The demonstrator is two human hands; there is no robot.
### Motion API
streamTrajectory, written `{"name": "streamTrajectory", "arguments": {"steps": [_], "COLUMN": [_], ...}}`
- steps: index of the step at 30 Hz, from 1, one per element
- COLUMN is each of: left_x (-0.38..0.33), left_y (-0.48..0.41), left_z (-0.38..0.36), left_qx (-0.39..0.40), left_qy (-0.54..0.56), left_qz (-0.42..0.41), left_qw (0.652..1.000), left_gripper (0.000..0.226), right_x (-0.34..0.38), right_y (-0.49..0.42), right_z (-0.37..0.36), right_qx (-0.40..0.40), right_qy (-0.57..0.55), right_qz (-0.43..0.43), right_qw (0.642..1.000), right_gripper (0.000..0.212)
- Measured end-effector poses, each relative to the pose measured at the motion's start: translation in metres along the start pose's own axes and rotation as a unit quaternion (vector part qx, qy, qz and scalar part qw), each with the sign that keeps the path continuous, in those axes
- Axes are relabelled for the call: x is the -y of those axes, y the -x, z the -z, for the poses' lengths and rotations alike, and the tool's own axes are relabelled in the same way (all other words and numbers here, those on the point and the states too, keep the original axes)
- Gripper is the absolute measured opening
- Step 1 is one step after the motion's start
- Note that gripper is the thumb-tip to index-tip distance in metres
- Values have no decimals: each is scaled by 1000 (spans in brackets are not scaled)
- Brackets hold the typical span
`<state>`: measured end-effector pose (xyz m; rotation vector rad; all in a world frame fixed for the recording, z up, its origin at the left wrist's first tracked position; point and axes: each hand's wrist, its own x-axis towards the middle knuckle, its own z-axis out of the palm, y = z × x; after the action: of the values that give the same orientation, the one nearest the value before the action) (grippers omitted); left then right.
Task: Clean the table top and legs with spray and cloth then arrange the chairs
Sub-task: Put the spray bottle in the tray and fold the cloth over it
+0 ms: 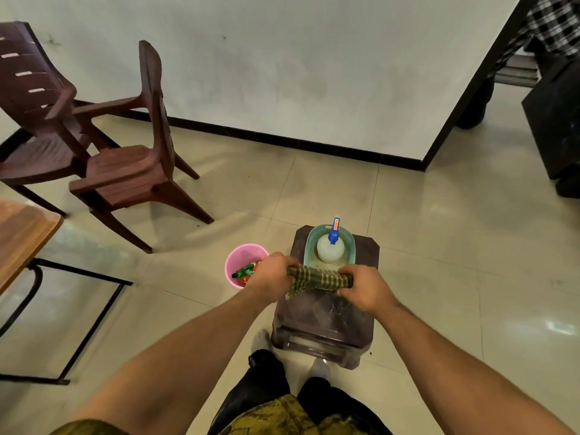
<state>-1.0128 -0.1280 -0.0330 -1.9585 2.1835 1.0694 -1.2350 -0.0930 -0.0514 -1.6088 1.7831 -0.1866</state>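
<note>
A green checked cloth (pixel 318 277) is stretched between my two hands above a dark brown plastic stool (pixel 326 321). My left hand (pixel 270 276) grips its left end and my right hand (pixel 364 287) grips its right end. Just beyond the cloth, a white spray bottle with a blue trigger (pixel 331 246) stands in a pale green basket (pixel 310 246) on the stool. The wooden table (pixel 22 237) with black metal legs shows at the left edge. Two brown plastic chairs (pixel 125 164) stand by the wall at the upper left, one nested against the other.
A pink bin (pixel 233 262) holding wrappers stands on the tiled floor left of the stool. A white wall with a black skirting runs across the back. Another person's dark legs and checked clothing (pixel 546 32) show at the upper right beside dark furniture.
</note>
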Motion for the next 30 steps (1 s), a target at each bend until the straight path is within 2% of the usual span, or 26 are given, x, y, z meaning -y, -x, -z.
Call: {"name": "streamTrajectory", "arguments": {"steps": [3,5,6,7,8,9,11,13,17,19,23,25,27,29,30], "left_x": [-2,-2,-2,-3,-3,-2,-4,-3,9,14,18,25,27,21,15], "left_y": [3,3,3,4,4,5,6,7,7,10,20,17,13,10,9], "left_z": [5,12,18,25,32,40,46,40,21,19,13,0,-15,-27,-32], "left_qx": [-5,-1,10,27,33,27,11,2,12,27,67,72,59,38,43], "left_qy": [-75,-66,-17,66,159,246,377,443,463,477,537,513,445,375,379], "left_qz": [-18,-37,-38,-21,5,27,56,97,150,156,176,204,229,252,263], "left_qw": [997,997,999,997,987,968,924,891,874,865,822,831,864,891,886], "left_gripper": [31,25,20,16,18,22,23,21,23,33,31,45,60,54,44], "right_x": [0,-4,-7,-6,-4,0,5,10,18,15,7,5,4,8,12], "right_y": [-3,-7,-8,-6,-5,-5,-8,-11,-5,-5,-5,-4,-5,-5,-4], "right_z": [1,8,14,24,32,36,37,25,4,2,0,-5,-12,-16,-17], "right_qx": [-16,1,14,28,44,57,72,95,87,76,79,76,35,-10,-21], "right_qy": [127,124,51,-81,-242,-380,-533,-564,-542,-552,-592,-575,-534,-446,-366], "right_qz": [11,26,26,7,-29,-64,-111,-134,-166,-178,-207,-217,-214,-174,-131], "right_qw": [992,992,998,996,969,921,836,809,819,811,775,785,817,878,921], "right_gripper": [32,32,27,19,12,11,22,33,42,40,28,28,33,34,33]}}
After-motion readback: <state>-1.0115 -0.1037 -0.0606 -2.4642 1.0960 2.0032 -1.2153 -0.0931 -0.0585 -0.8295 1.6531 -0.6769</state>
